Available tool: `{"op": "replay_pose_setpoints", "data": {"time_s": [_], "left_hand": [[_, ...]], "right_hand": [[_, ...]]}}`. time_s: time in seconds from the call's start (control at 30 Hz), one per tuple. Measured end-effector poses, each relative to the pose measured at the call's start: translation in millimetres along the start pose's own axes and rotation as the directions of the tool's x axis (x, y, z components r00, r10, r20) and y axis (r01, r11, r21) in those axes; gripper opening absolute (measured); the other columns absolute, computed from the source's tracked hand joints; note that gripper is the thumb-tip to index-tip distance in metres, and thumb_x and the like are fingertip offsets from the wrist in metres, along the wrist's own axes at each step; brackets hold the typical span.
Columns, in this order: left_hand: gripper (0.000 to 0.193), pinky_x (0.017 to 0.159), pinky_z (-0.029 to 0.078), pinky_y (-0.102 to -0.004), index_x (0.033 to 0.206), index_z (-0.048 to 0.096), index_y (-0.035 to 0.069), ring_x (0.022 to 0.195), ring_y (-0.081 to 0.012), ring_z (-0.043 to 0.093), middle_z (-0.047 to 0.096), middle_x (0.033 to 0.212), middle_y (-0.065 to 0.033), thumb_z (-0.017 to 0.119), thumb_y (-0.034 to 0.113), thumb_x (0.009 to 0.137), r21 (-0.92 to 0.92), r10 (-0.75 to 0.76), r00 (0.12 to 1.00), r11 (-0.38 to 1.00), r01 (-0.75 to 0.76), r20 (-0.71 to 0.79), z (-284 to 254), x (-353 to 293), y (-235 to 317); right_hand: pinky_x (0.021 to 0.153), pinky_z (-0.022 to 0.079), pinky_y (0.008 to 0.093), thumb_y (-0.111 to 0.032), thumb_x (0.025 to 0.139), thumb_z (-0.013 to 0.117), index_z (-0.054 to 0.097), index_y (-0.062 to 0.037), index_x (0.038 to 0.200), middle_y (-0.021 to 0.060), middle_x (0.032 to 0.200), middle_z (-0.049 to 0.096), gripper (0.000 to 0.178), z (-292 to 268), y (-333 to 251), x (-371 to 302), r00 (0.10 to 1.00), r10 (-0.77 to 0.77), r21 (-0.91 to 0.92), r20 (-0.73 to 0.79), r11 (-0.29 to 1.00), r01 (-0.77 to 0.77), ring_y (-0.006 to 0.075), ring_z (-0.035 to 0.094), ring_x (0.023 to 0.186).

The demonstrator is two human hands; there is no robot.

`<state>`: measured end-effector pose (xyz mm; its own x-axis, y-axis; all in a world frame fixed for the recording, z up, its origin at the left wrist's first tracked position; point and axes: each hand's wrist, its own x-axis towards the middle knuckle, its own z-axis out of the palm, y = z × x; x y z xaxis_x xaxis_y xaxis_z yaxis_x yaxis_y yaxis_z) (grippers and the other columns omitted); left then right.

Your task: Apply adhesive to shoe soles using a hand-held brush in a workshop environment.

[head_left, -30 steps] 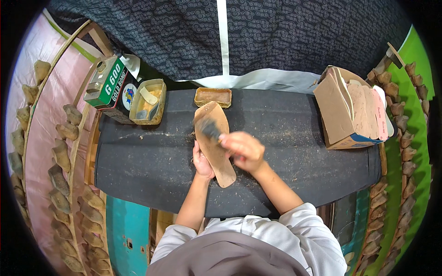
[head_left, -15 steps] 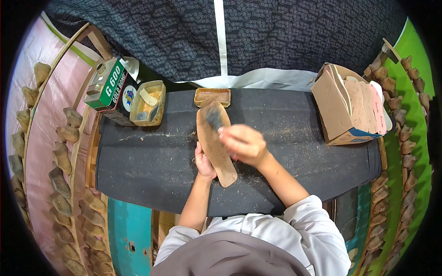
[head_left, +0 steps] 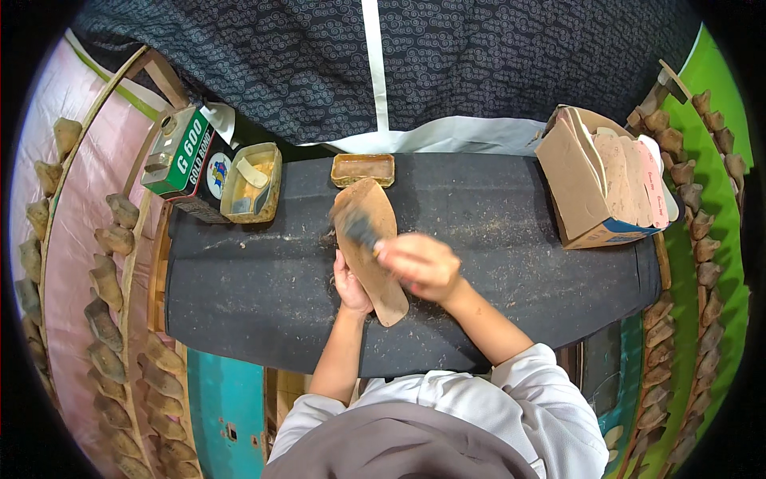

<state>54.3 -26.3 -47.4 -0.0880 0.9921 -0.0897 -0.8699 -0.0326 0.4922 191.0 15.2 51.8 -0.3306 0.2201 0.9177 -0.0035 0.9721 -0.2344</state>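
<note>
As hands (head_left: 353, 289) flank it, tan insole (head_left: 369, 267), brush (head_left: 363, 231) over it

The head view (a wide fisheye) looks down, fairly near, from above the left hand (head_left: 352, 290) and right hand (head_left: 424, 266).

Tan sole (head_left: 369, 267), dark tool (head_left: 361, 231), black grey-swirled curtain (head_left: 263, 72)
</note>
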Motion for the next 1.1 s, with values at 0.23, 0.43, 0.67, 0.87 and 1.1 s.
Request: {"op": "replay_pose_setpoints", "data": {"time_s": [0.23,0.43,0.67,0.87,1.1], "left_hand": [[0.069,0.058,0.053,-0.0389,0.122,0.048,0.009,0.081,-0.0240,0.062,0.059,0.105,-0.0100,0.021,0.062,0.088,-0.093,-0.072,0.994,0.994,0.065,-0.077,6,-1,3],[0.066,0.075,0.048,-0.0401,0.125,0.045,0.007,0.091,-0.0266,0.058,0.056,0.111,-0.0119,0.027,0.059,0.089,-0.015,-0.048,0.991,0.999,0.050,0.128,10,-2,4],[0.067,0.087,0.047,-0.0426,0.126,0.044,0.007,0.104,-0.0299,0.055,0.052,0.121,-0.0119,0.025,0.059,0.088,-0.036,0.013,1.000,0.999,-0.013,0.011,2,1,2],[0.067,0.076,0.050,-0.0414,0.126,0.041,0.006,0.089,-0.0288,0.059,0.057,0.109,-0.0139,0.027,0.057,0.086,-0.041,-0.034,0.998,0.999,0.036,0.049,-4,3,2],[0.072,0.078,0.049,-0.0440,0.124,0.044,0.007,0.089,-0.0277,0.058,0.057,0.107,-0.0125,0.022,0.062,0.082,0.007,-0.004,0.989,1.000,0.003,0.147,-2,6,4]], "right_hand": [[0.067,0.055,0.0330,-0.005,0.069,0.066,0.065,0.0009,0.084,0.0161,0.097,0.064,0.016,-4,7,-7,0.981,-0.136,0.029,0.135,0.991,0.134,0.0262,0.065,0.079],[0.065,0.055,0.0346,-0.006,0.064,0.070,0.064,-0.0002,0.091,0.0164,0.095,0.065,0.028,-19,18,-5,0.999,0.035,-0.148,0.014,0.988,-0.032,0.0279,0.066,0.079],[0.067,0.054,0.0326,-0.006,0.060,0.068,0.062,0.0007,0.087,0.0135,0.096,0.064,0.029,-17,8,-3,0.957,-0.137,0.141,0.256,0.985,0.103,0.0264,0.065,0.081],[0.064,0.055,0.0308,-0.004,0.064,0.066,0.062,-0.0011,0.084,0.0117,0.094,0.064,0.021,-18,14,5,0.982,-0.107,0.006,0.157,0.994,0.108,0.0243,0.065,0.079],[0.064,0.054,0.0318,-0.008,0.066,0.064,0.060,-0.0011,0.081,0.0126,0.093,0.063,0.017,-18,21,18,0.984,-0.070,-0.033,0.161,0.997,0.077,0.0257,0.065,0.078]]}}
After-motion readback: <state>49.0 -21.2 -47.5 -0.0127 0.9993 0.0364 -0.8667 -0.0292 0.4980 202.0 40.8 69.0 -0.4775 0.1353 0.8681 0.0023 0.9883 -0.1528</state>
